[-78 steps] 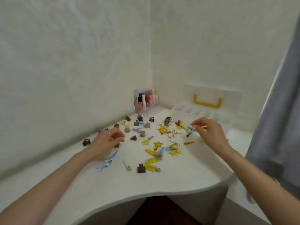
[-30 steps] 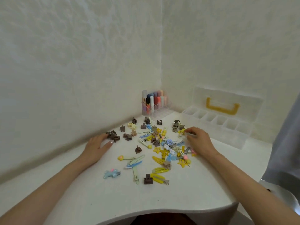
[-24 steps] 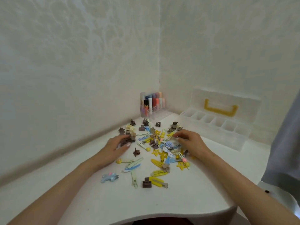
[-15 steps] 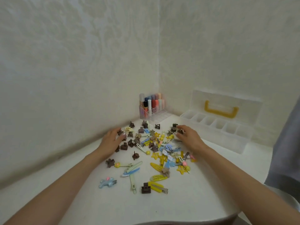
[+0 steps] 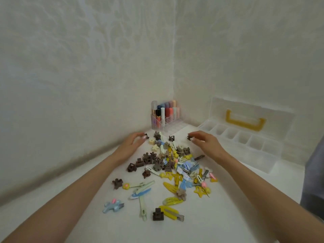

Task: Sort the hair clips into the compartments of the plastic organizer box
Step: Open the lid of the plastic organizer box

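A heap of hair clips (image 5: 172, 162) lies mid-table: brown claw clips, yellow snap clips and stars, pale green and blue clips. Stray ones sit nearer me, such as a blue figure clip (image 5: 113, 205) and a dark brown claw clip (image 5: 158, 214). The clear plastic organizer box (image 5: 245, 150) stands at the right against the wall, its lid up with a yellow handle (image 5: 245, 122) and its row of compartments looking empty. My left hand (image 5: 130, 145) rests at the heap's far left, fingertips touching a small brown clip (image 5: 146, 135). My right hand (image 5: 207, 143) pinches a dark clip (image 5: 189, 137) at the far right.
A clear acrylic stand with colourful cosmetic tubes (image 5: 164, 114) sits in the wall corner behind the heap. Walls close in the table on the left and back. Grey fabric (image 5: 313, 172) hangs at the right edge. The table's curved front edge is near me.
Both hands have swept scattered clips inward into one heap, then reached farther back. The left now touches a far brown clip and the right has closed on a dark one.
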Demonstrator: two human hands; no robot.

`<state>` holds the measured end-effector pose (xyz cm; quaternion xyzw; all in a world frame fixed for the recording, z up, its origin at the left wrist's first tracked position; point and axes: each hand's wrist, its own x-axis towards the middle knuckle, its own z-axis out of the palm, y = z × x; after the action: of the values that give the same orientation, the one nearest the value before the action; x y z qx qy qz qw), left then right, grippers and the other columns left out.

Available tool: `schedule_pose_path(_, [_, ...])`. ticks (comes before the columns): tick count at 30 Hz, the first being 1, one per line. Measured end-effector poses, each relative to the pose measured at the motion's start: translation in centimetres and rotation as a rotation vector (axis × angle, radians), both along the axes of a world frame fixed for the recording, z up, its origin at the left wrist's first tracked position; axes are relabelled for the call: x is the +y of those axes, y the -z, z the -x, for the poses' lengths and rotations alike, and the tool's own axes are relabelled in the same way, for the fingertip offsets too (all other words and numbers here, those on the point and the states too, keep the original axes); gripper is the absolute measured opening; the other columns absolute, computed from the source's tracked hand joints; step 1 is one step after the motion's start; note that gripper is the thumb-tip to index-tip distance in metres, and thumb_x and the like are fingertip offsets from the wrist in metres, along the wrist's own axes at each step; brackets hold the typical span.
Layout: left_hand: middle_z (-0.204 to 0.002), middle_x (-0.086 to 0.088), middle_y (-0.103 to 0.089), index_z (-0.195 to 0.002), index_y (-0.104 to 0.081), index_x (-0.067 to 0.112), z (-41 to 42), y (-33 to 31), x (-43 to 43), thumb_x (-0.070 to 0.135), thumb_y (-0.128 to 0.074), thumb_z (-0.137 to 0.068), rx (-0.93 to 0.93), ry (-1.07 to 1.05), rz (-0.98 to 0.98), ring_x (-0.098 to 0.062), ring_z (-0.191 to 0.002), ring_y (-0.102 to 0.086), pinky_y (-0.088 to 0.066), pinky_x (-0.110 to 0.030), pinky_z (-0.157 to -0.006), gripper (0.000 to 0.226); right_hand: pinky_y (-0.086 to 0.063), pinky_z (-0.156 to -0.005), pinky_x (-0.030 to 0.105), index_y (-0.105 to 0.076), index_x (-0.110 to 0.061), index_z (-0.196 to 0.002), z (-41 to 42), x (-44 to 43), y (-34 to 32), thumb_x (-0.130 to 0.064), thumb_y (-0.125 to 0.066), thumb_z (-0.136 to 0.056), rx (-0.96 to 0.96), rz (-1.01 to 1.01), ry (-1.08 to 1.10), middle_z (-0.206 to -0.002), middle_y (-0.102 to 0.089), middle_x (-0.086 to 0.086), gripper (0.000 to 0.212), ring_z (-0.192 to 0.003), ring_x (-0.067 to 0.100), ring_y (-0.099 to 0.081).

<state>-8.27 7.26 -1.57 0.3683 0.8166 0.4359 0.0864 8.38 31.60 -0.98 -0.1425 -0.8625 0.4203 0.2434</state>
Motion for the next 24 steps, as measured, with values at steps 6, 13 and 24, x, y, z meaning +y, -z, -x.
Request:
schedule_pose_path(6, [-0.146, -0.011, -0.033, -0.142, -0.031, 0.016, 2.1, 0.6, 3.6, 0.046, -0.041, -0.093, 0.262, -0.105, 0.359, -0.027, -0.135, -0.029, -0.025, -0.041, -0.112, 0.058, -0.02, -0.112, 0.035, -0.044, -0.013, -0.135, 4.4, -1.0, 2.1, -0.039, -0.053, -0.092, -0.25, -0.23, 0.088, -0.149, -0.031, 0.012, 0.051, -0.14, 0.027, -0.022])
schedule_pose_path(13, [-0.125, 0.002, -0.053, -0.12, -0.056, 0.027, 1.2, 0.3, 4.8, 0.059, -0.048, -0.079, 0.082, 0.196, 0.224, -0.012, -0.116, -0.048, -0.039, -0.035, -0.103, 0.052, -0.038, -0.099, 0.033, -0.059, -0.013, -0.12, 4.8, -1.2, 2.0, -0.033, -0.055, -0.092, -0.207, -0.266, 0.051, -0.124, -0.058, 0.008, 0.035, -0.114, 0.023, -0.052])
schedule_pose_path(24, [-0.145, 0.003, -0.035, -0.139, -0.033, 0.024, -0.2, -0.3, 5.2, 0.062, -0.039, -0.088, -0.08, 0.143, 0.28, -0.018, -0.136, -0.029, -0.02, -0.04, -0.115, 0.064, -0.033, -0.105, 0.033, -0.046, -0.012, -0.136, 5.2, -2.9, -0.5, -0.029, -0.044, -0.098, -0.365, -0.167, -0.209, -0.14, -0.047, 0.009, 0.041, -0.128, 0.024, -0.043])
